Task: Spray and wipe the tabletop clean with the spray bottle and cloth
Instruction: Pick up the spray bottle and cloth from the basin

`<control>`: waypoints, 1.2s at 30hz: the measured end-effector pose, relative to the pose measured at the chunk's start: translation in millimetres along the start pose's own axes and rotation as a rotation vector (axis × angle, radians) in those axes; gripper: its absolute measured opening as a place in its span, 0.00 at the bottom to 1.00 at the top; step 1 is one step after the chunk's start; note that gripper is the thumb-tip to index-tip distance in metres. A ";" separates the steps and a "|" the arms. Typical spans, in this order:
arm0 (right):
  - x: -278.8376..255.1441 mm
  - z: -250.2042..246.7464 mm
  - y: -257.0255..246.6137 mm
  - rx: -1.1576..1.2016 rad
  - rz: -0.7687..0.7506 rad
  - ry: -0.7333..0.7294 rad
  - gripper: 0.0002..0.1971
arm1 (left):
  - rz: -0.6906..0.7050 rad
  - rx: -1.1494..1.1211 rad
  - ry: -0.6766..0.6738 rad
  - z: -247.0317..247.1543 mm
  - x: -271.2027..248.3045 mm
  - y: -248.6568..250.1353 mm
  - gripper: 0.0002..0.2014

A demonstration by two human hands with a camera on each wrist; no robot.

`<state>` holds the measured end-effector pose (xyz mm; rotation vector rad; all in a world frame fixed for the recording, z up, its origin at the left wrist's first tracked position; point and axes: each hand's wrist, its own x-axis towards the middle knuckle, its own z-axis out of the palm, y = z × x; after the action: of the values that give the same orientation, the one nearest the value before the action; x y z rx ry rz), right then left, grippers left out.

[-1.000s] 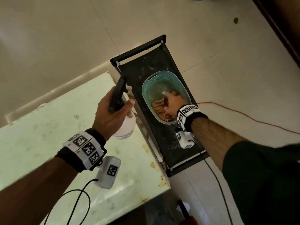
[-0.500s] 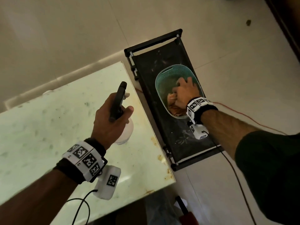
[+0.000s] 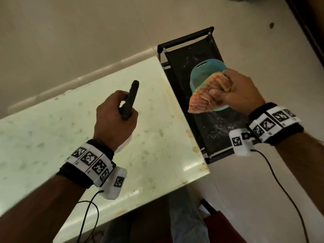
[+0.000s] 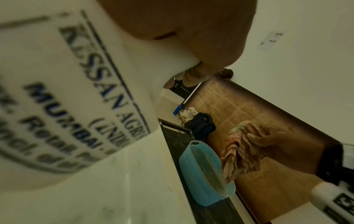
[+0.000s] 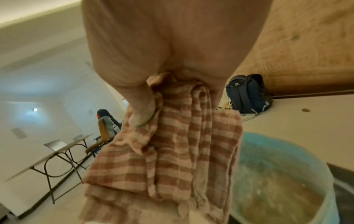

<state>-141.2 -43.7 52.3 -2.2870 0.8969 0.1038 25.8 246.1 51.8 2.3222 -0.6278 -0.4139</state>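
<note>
My left hand [image 3: 115,118] grips the spray bottle [image 3: 130,100] by its black trigger head above the pale green tabletop [image 3: 52,134]. The white bottle body [image 4: 63,94] with blue lettering fills the left wrist view. My right hand [image 3: 235,92] holds a bunched orange checked cloth [image 3: 203,95] just above the blue basket [image 3: 206,69]. In the right wrist view the cloth [image 5: 172,151] hangs down from my fingers, with the basket [image 5: 277,174] below it. The left wrist view also shows the cloth [image 4: 241,153] lifted over the basket [image 4: 203,171].
The basket stands on a black side rack [image 3: 198,55] right against the table's right edge. The tabletop carries brown stains along that edge [image 3: 194,148]. A dark backpack [image 5: 247,94] sits on the floor by a wooden door. A person [image 5: 105,121] sits at a far table.
My right hand has lifted the cloth up out of the basket. My left hand has carried the spray bottle further left over the tabletop.
</note>
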 end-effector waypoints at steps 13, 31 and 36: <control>-131.7 151.5 -131.4 0.337 -0.086 -0.140 0.15 | 0.045 -0.543 -0.858 -102.8 -92.8 -68.3 0.33; -205.2 292.4 -132.4 -0.164 -0.292 0.456 0.48 | -0.236 -0.757 -0.971 -64.1 -109.0 -107.6 0.18; -179.7 305.9 -115.1 -0.082 -0.314 0.620 0.20 | -0.133 -0.711 -0.917 -57.1 -119.6 -122.2 0.23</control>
<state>-156.4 309.8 -65.8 -2.5473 0.8134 -0.7527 -8.7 420.6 22.5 1.4116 -0.5886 -1.5243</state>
